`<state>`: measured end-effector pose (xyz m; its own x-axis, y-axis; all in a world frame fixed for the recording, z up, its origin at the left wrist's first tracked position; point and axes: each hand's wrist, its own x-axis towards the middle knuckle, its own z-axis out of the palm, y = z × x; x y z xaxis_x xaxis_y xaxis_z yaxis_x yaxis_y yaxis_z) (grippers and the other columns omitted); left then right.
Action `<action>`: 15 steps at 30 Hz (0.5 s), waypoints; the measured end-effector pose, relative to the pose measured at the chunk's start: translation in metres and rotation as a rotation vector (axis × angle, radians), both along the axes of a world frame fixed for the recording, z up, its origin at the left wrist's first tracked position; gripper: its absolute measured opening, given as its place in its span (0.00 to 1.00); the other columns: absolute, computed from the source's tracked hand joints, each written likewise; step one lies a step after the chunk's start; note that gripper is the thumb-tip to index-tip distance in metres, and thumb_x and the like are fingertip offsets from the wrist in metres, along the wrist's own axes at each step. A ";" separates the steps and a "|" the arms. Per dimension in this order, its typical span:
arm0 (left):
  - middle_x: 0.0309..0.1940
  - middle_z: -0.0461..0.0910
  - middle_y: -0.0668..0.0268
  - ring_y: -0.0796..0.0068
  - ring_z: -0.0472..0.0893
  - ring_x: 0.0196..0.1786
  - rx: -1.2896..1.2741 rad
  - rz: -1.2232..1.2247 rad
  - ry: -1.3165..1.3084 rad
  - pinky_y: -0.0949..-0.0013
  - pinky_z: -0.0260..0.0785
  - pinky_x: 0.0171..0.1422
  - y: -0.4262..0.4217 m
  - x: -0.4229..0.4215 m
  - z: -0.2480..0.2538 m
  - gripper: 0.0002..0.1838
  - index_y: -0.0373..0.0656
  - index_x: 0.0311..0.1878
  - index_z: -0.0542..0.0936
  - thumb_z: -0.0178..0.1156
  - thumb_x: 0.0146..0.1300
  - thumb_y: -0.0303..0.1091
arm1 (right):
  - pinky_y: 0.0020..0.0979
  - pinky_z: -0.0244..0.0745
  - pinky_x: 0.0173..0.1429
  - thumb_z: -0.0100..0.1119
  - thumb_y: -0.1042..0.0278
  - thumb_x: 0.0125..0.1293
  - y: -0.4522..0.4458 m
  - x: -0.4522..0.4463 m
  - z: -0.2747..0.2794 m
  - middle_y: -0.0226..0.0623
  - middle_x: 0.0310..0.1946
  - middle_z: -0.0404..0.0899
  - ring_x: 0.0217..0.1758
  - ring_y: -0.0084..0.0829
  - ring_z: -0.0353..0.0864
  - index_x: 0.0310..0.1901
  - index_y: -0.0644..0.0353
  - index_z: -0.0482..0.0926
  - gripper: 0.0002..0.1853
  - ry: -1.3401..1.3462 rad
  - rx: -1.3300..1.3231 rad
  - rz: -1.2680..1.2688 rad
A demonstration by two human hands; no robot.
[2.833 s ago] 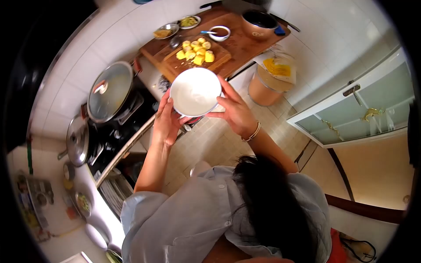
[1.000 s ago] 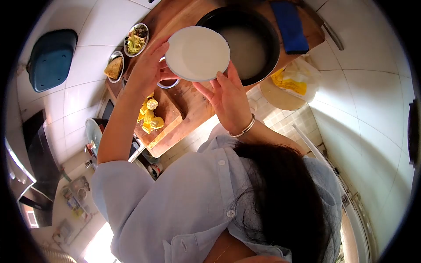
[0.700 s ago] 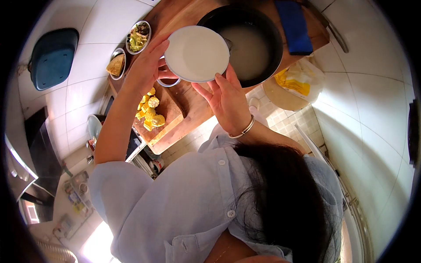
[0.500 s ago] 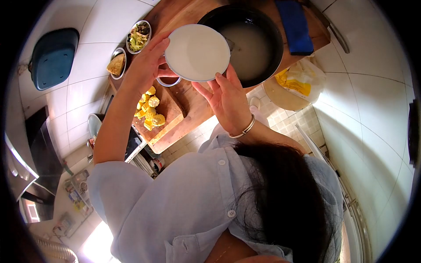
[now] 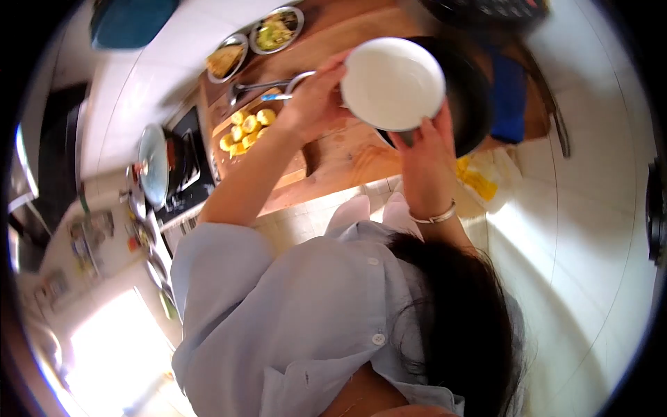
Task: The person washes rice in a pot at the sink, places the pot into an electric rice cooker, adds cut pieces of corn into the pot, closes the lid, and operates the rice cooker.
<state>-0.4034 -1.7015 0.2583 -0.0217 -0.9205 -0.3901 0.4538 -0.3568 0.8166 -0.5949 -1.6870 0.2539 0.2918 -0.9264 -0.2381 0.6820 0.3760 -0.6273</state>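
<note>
A white bowl (image 5: 394,83) is held up between my two hands, its round inside facing the camera. My left hand (image 5: 318,101) grips its left edge, while my right hand (image 5: 429,153), below a silver bracelet (image 5: 436,213), holds the lower right edge. I cannot make out for certain what the bowl contains. Beneath and behind it on the wooden counter stands a large black pan (image 5: 474,97), mostly covered by the bowl and my right hand. Left of my left hand, cut pieces of corn (image 5: 250,126) lie on a cutting board (image 5: 292,167).
Two small dishes of food, one with a flatbread-like piece (image 5: 225,60) and one with greens (image 5: 276,32), stand at the back left. A blue cloth (image 5: 508,97) lies right of the pan. A lidded pot (image 5: 154,165) sits on the stove. A black appliance (image 5: 486,10) is at the back.
The view has swung, so the counter and dishes appear further right. The bowl also appears further right, still in both hands. The stove pot and black appliance have come into view.
</note>
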 end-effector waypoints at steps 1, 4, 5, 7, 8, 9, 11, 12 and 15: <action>0.56 0.71 0.69 0.69 0.74 0.56 0.006 0.029 0.023 0.53 0.73 0.55 0.006 0.001 0.001 0.20 0.54 0.66 0.64 0.42 0.73 0.40 | 0.36 0.67 0.64 0.39 0.70 0.72 0.001 0.002 0.002 0.38 0.68 0.55 0.69 0.34 0.59 0.71 0.54 0.51 0.27 0.046 -0.037 0.031; 0.58 0.71 0.66 0.70 0.73 0.59 -0.010 0.125 -0.045 0.57 0.76 0.52 0.030 0.009 0.007 0.22 0.50 0.68 0.62 0.42 0.72 0.41 | 0.41 0.58 0.69 0.38 0.65 0.72 0.007 0.016 0.020 0.39 0.69 0.53 0.71 0.36 0.56 0.71 0.53 0.50 0.27 0.057 -0.018 0.132; 0.59 0.70 0.65 0.69 0.73 0.60 -0.002 0.142 -0.022 0.57 0.75 0.54 0.038 0.015 0.011 0.22 0.49 0.68 0.61 0.40 0.73 0.39 | 0.42 0.55 0.70 0.38 0.64 0.72 0.011 0.023 0.025 0.39 0.69 0.53 0.72 0.36 0.54 0.72 0.53 0.50 0.27 0.068 -0.025 0.159; 0.61 0.69 0.65 0.69 0.72 0.60 -0.032 0.221 -0.013 0.56 0.74 0.55 0.055 0.031 0.011 0.22 0.49 0.68 0.61 0.39 0.73 0.39 | 0.44 0.48 0.73 0.37 0.61 0.73 0.016 0.040 0.031 0.39 0.70 0.52 0.74 0.36 0.50 0.72 0.52 0.48 0.28 0.062 -0.028 0.209; 0.61 0.68 0.65 0.69 0.72 0.61 -0.047 0.256 -0.007 0.55 0.74 0.55 0.064 0.040 0.012 0.22 0.49 0.69 0.61 0.39 0.73 0.39 | 0.44 0.49 0.73 0.37 0.60 0.73 0.019 0.052 0.031 0.37 0.70 0.52 0.74 0.34 0.51 0.72 0.52 0.49 0.28 0.045 -0.047 0.242; 0.63 0.67 0.65 0.69 0.72 0.61 -0.066 0.284 0.009 0.55 0.72 0.57 0.075 0.051 0.015 0.22 0.51 0.69 0.60 0.39 0.73 0.38 | 0.44 0.50 0.72 0.38 0.59 0.73 0.023 0.066 0.030 0.35 0.70 0.53 0.73 0.33 0.51 0.72 0.52 0.50 0.27 0.028 -0.062 0.273; 0.62 0.67 0.65 0.69 0.72 0.60 -0.038 0.390 -0.009 0.56 0.71 0.58 0.095 0.073 0.020 0.22 0.51 0.69 0.60 0.39 0.73 0.38 | 0.44 0.52 0.72 0.38 0.57 0.73 0.029 0.095 0.025 0.33 0.70 0.54 0.72 0.31 0.53 0.71 0.51 0.52 0.27 -0.018 -0.058 0.323; 0.62 0.67 0.66 0.69 0.72 0.60 -0.022 0.440 -0.016 0.56 0.71 0.58 0.105 0.085 0.023 0.22 0.52 0.69 0.60 0.39 0.73 0.39 | 0.44 0.53 0.72 0.39 0.56 0.73 0.032 0.112 0.023 0.33 0.69 0.55 0.72 0.31 0.54 0.71 0.51 0.53 0.26 -0.022 -0.064 0.356; 0.61 0.67 0.65 0.67 0.72 0.59 0.008 0.585 -0.073 0.54 0.70 0.57 0.130 0.125 0.022 0.24 0.52 0.70 0.58 0.41 0.72 0.40 | 0.44 0.58 0.69 0.40 0.56 0.73 0.039 0.172 0.021 0.32 0.66 0.61 0.69 0.30 0.58 0.67 0.51 0.59 0.23 -0.020 -0.024 0.426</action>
<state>-0.2784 -1.5711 0.2807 0.5163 -0.7682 -0.3786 0.5197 -0.0703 0.8514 -0.4233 -1.6484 0.2753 0.6542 -0.7270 -0.2085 0.4804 0.6123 -0.6279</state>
